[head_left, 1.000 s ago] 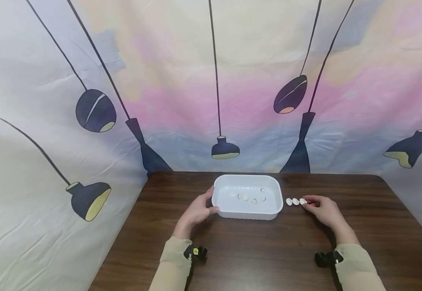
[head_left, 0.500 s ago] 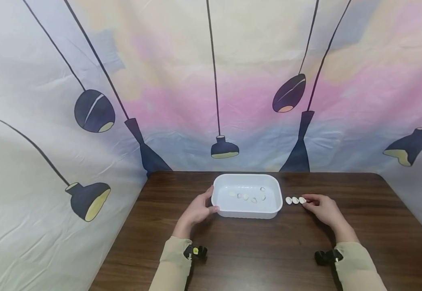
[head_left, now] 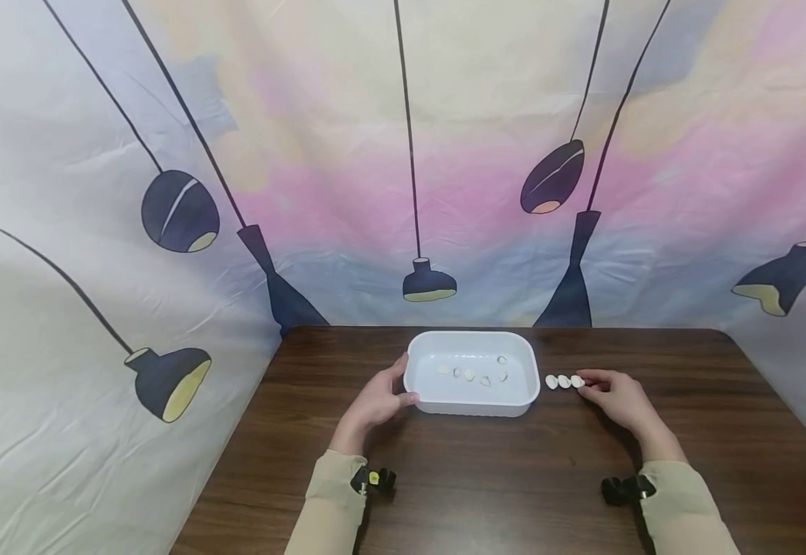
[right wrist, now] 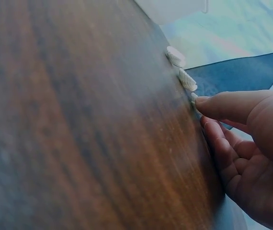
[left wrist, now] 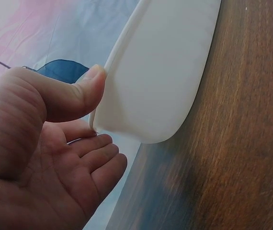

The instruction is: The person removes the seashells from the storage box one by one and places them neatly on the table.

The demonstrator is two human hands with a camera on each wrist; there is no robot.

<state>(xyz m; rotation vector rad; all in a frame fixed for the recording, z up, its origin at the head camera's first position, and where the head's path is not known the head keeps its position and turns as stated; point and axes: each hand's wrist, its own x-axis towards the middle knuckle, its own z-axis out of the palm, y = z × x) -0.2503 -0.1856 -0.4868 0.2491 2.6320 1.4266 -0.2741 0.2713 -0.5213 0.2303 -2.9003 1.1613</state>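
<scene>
A white tray (head_left: 472,410) stands near the table's back edge with several small pale shells (head_left: 469,375) inside. My left hand (head_left: 375,397) holds the tray's left end; in the left wrist view the thumb of the left hand (left wrist: 55,143) presses the rim, with the other fingers beyond it. Right of the tray, three white shells (head_left: 564,381) lie in a row on the table. My right hand (head_left: 621,401) pinches the rightmost shell (head_left: 577,381) between thumb and fingers. In the right wrist view the right hand (right wrist: 251,148) mostly hides that shell.
The brown wooden table (head_left: 493,486) extends around the tray and both forearms. Behind it hangs a patterned cloth (head_left: 347,193) with printed lamps. Each wrist wears a black camera mount.
The head view has shifted very slightly. Neither hand, the tray nor the shells have visibly moved on the table.
</scene>
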